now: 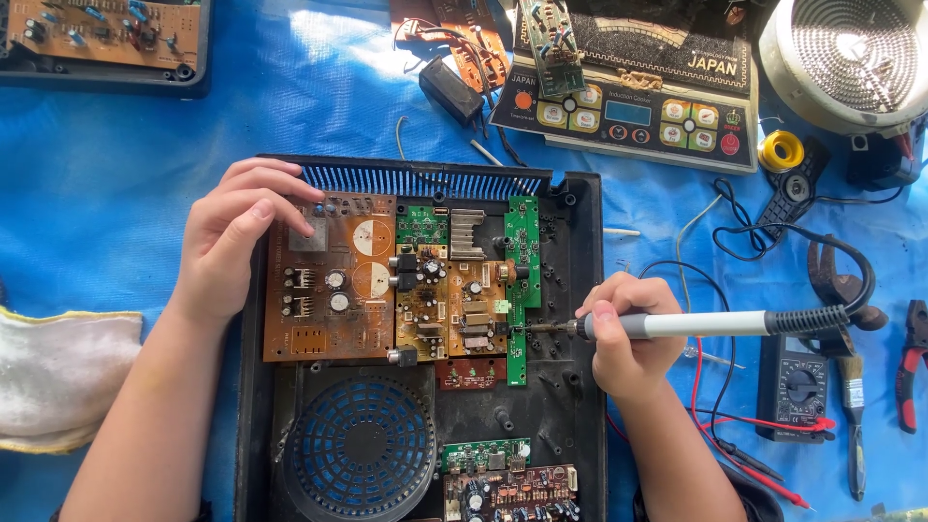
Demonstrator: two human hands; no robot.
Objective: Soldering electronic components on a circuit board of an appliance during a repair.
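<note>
A black plastic appliance base [580,290] lies open on a blue sheet. Inside sit a brown circuit board [329,290], smaller boards with a metal heat sink [467,232], a narrow green board [522,261] and a round fan grille [360,449]. My left hand [232,237] rests with its fingers on the brown board's upper left corner. My right hand [628,333] grips a grey soldering iron [715,325] like a pen. Its tip touches the lower edge of the green board.
A control panel [628,101] with another board on it lies at the top, next to a round heating coil [851,58]. A solder roll [781,151], multimeter [793,382], brush [853,406] and pliers [909,362] lie at right. A cloth [58,377] lies at left.
</note>
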